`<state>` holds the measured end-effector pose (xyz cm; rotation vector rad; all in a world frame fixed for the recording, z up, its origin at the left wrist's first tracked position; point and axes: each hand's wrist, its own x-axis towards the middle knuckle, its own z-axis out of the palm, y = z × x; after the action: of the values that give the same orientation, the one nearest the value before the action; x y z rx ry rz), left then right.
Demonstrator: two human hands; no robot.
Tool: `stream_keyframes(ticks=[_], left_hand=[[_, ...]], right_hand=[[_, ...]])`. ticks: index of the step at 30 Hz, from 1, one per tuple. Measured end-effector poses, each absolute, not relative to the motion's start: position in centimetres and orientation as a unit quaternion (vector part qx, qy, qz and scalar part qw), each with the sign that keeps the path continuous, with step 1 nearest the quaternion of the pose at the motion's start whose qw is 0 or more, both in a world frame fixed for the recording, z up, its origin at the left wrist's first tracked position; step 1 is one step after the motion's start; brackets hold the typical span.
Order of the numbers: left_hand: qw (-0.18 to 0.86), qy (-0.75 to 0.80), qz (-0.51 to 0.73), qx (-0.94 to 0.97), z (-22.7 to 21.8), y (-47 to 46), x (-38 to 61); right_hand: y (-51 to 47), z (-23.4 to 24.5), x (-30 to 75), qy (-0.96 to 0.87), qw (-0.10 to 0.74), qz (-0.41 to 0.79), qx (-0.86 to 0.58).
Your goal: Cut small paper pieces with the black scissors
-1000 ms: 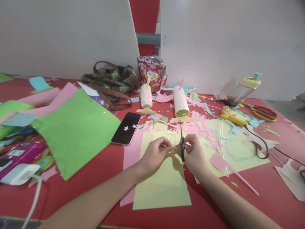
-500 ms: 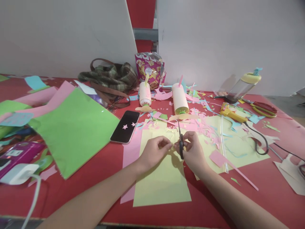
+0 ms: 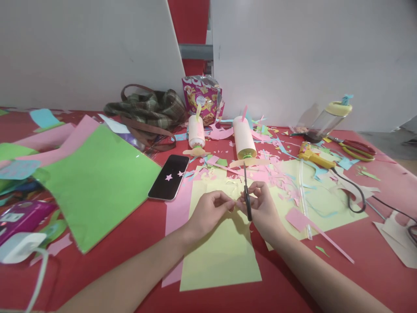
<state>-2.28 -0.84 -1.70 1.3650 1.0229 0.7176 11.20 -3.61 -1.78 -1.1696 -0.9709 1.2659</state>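
My right hand (image 3: 260, 211) is closed around black-handled scissors (image 3: 247, 202), whose blades point away from me, up toward the cylinders. Thumb and fingertips of my left hand (image 3: 211, 213) are pinched together and meet the right fingertips. Between them is what looks like a small piece of yellow paper, mostly hidden by the fingers. Both hands hover over a pale yellow sheet (image 3: 221, 261), which overlaps a pink sheet (image 3: 174, 226). Left of the hands lies a phone (image 3: 163, 187) with two pink paper stars (image 3: 168, 177) on its dark screen.
Beyond the hands lie two paper-wrapped cylinders (image 3: 243, 134) with paper fins. Paper scraps (image 3: 280, 180) are strewn around. A yellow glue gun (image 3: 316, 156), pliers (image 3: 358, 148) and a clear bottle (image 3: 329, 121) are at right. Green paper (image 3: 100, 187), a plaid bag (image 3: 153, 106) and a snack bag (image 3: 203, 98) are leftward.
The view has shifted slightly, so most things sit a little lower and further left. The scissors have tilted a little in my right hand. The fingertips of both hands stay together.
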Motion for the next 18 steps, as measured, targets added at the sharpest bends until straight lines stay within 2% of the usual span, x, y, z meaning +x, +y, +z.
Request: stream_keyframes(ticks=[6, 13, 18], left_hand=[[0.615, 0.425, 0.291, 0.598, -1.6, -0.6, -2.4], [0.666, 0.340, 0.213, 0.629, -1.4, 0.8, -3.3], [0.601, 0.321, 0.141, 0.718, -1.3, 1.0, -3.9]], right_hand=[[-3.5, -1.7, 11.4, -0.418, 0.538, 0.538, -0.497], [-3.3, -1.9, 12.0, -0.452, 0.492, 0.551, -0.501], [-3.5, -1.9, 11.9, -0.476, 0.464, 0.566, -0.488]])
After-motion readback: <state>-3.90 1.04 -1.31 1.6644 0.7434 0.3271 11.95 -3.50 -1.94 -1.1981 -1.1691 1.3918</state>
